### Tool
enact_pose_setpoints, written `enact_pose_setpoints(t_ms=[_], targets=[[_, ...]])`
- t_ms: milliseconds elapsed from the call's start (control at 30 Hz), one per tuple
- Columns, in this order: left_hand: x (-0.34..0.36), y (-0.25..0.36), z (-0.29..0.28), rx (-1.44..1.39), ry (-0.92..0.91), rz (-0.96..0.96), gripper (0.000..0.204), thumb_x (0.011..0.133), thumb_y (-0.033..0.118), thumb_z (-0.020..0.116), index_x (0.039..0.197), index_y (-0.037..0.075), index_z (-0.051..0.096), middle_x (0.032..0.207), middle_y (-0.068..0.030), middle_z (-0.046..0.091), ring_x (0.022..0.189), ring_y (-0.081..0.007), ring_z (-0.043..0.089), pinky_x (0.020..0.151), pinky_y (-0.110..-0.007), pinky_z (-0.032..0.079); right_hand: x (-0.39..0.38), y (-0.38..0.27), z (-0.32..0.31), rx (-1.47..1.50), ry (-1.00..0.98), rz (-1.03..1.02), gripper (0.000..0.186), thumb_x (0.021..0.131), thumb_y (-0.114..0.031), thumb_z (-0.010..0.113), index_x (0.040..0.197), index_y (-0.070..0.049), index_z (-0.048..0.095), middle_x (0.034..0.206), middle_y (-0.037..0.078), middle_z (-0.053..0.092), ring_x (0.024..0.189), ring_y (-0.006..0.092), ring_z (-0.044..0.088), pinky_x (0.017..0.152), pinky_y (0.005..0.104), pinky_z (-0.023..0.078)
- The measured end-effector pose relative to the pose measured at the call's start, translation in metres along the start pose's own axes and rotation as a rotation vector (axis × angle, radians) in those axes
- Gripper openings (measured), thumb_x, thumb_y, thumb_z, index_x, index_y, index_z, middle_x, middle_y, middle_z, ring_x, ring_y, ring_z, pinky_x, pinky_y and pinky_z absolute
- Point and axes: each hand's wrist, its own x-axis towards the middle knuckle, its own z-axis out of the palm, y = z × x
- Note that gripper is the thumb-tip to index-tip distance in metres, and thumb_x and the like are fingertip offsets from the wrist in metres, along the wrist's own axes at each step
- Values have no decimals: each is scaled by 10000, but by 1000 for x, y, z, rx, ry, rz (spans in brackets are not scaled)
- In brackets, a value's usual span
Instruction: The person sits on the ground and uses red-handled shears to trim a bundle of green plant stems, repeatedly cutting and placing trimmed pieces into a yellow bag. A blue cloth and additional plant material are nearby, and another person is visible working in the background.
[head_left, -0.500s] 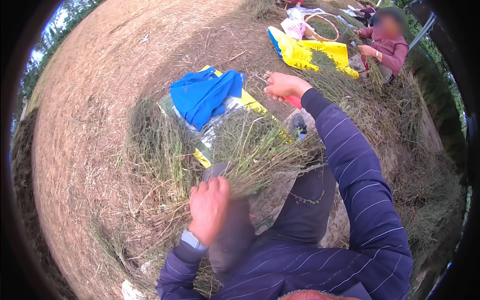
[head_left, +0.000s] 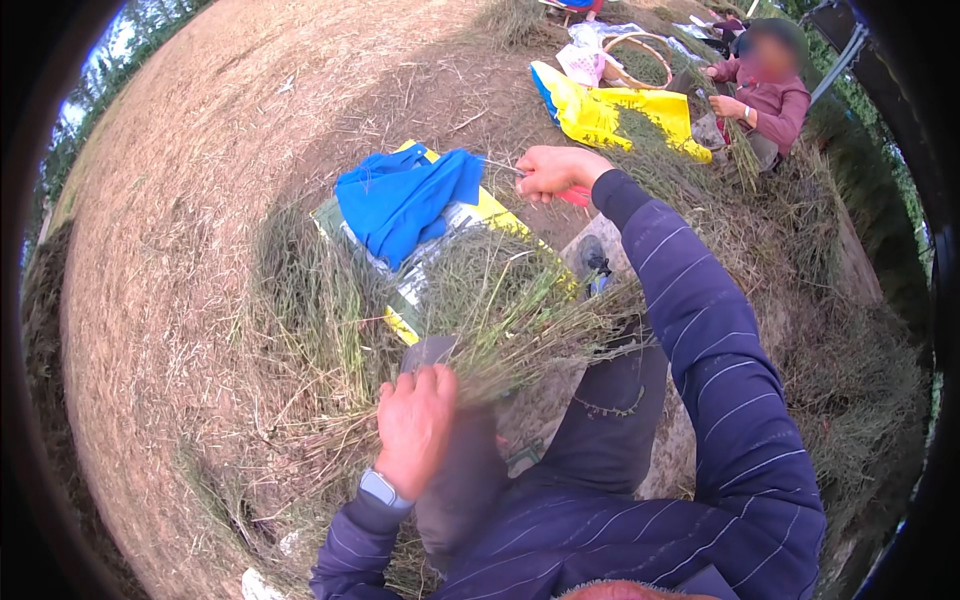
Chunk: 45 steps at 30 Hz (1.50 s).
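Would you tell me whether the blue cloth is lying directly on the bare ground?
No, the blue cloth lies on a yellow sack spread over the ground, just beyond the bundle of grass stalks gripped by the left hand.

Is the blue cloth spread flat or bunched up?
Bunched up. The blue cloth lies crumpled in folds on the yellow-edged sheet, beyond the grass bundle.

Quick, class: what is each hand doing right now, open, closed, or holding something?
Left hand: closed around a bundle of grass stalks.
Right hand: closed on a red-handled tool, its blade hard to make out.
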Motion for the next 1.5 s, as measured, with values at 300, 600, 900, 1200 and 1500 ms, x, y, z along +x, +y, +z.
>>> enact_pose_setpoints(t_ms=[300,600,900,1200,1500], targets=[[0,0,0,-2,-4,0,371,880,127,666,1245,62,645,1026,-81,665,949,-282,671,836,-448,535,14,3,0,-142,99,-26,211,914,-201,659,890,6,692,777,85,720,689,181,700,665,375,575],[-1,-1,6,23,20,-25,382,863,134,693,1235,61,651,1032,-82,675,952,-278,681,835,-452,552,-15,10,-13,66,80,152,219,922,-193,651,866,16,688,781,79,737,662,189,709,625,362,578],[0,1,6,29,12,-29,426,828,133,735,1232,51,630,1019,-84,666,960,-276,690,851,-464,574,-51,15,-14,-19,-77,192,248,984,-209,650,922,28,693,821,81,751,680,191,723,659,367,599],[2,2,7,71,-21,-33,401,858,140,722,1239,58,630,1039,-82,674,953,-271,692,843,-436,556,-26,11,14,26,-14,108,242,966,-213,657,895,15,698,774,69,706,605,171,642,581,354,534],[-5,1,12,38,35,-90,354,884,130,699,1224,62,632,1022,-88,667,854,-269,696,780,-431,551,-45,3,-1,57,181,76,306,1014,-272,641,942,22,685,810,60,710,614,158,627,600,346,540]])
